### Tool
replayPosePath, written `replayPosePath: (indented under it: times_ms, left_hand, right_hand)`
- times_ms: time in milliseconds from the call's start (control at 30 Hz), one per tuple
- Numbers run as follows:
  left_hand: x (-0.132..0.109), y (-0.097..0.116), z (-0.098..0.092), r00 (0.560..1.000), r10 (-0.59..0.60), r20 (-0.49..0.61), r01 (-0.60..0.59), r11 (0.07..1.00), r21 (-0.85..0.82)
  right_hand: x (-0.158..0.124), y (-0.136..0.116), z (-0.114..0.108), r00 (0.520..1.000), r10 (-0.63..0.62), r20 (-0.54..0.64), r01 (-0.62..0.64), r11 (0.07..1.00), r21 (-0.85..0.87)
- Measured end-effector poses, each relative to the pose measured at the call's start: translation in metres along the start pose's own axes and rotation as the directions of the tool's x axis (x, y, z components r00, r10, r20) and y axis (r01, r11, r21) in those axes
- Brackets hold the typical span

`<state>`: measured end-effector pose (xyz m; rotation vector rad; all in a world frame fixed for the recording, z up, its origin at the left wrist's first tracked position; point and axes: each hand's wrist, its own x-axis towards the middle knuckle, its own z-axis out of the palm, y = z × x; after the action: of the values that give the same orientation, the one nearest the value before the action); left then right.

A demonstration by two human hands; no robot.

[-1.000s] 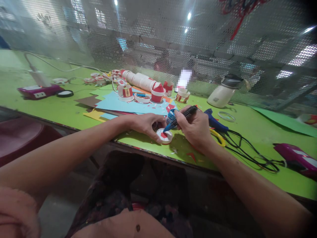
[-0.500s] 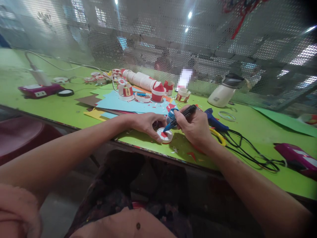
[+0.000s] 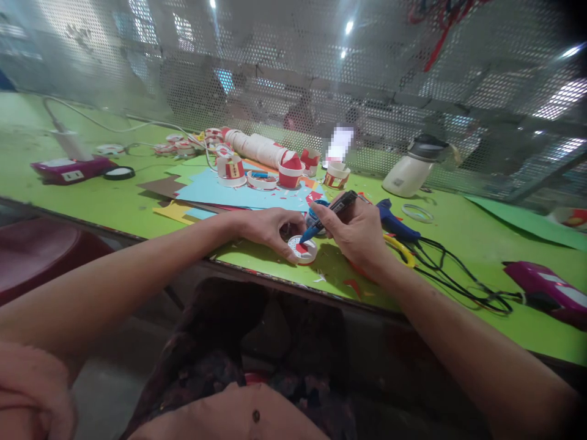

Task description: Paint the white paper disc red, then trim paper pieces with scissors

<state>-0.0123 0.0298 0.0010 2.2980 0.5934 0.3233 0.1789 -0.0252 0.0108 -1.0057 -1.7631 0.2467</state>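
Note:
A small round white piece with a red patch [image 3: 303,249] lies on the green table [image 3: 458,238] near its front edge. My left hand [image 3: 268,229] is closed on the piece's left side and holds it in place. My right hand [image 3: 362,235] grips a black pen with a blue tip [image 3: 328,215], and the tip touches the top of the round piece. A blue tape roll [image 3: 316,214] sits just behind the pen, partly hidden.
Sheets of coloured paper [image 3: 229,192], red-and-white paper cups [image 3: 291,171] and a stack of white cups [image 3: 254,146] lie behind my hands. A blue glue gun [image 3: 397,223], yellow-handled scissors [image 3: 403,250] and black cables [image 3: 458,278] are at the right. A perforated metal screen [image 3: 293,79] backs the table.
The view shifted slightly. My right hand has tilted the pen a little steeper over the round piece; my left hand stays on it.

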Motion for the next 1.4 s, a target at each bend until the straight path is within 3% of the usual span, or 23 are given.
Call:
replayPosePath:
  times_ms: [133,333,700,1067,1167,1400]
  left_hand:
    - [0.000,0.001,-0.001,1.000,-0.009,0.004,0.009,1.000,-0.005]
    - [0.002,0.000,-0.002,1.000,-0.015,0.017,0.015,1.000,0.007]
    - [0.001,0.004,-0.001,0.999,-0.039,0.018,0.039,0.999,0.011]
    - [0.002,0.005,-0.002,0.999,-0.038,0.021,0.038,0.999,-0.009]
    - [0.001,0.005,-0.001,0.999,-0.052,0.016,0.052,0.998,-0.029]
    - [-0.001,0.005,0.000,0.998,-0.057,0.004,0.057,0.998,-0.038]
  right_hand:
    - [-0.001,-0.001,-0.002,1.000,0.010,-0.012,-0.010,0.999,0.041]
    - [0.002,0.000,-0.008,0.990,0.035,-0.140,-0.021,0.995,0.097]
    - [0.000,-0.002,-0.006,0.999,0.035,-0.013,-0.034,0.996,0.080]
    - [0.000,-0.002,-0.006,0.998,0.053,-0.016,-0.051,0.992,0.115]
    - [0.001,-0.004,-0.007,0.996,0.061,-0.061,-0.052,0.990,0.133]
    - [0.017,0.004,-0.015,0.942,0.109,-0.317,-0.015,0.958,0.287]
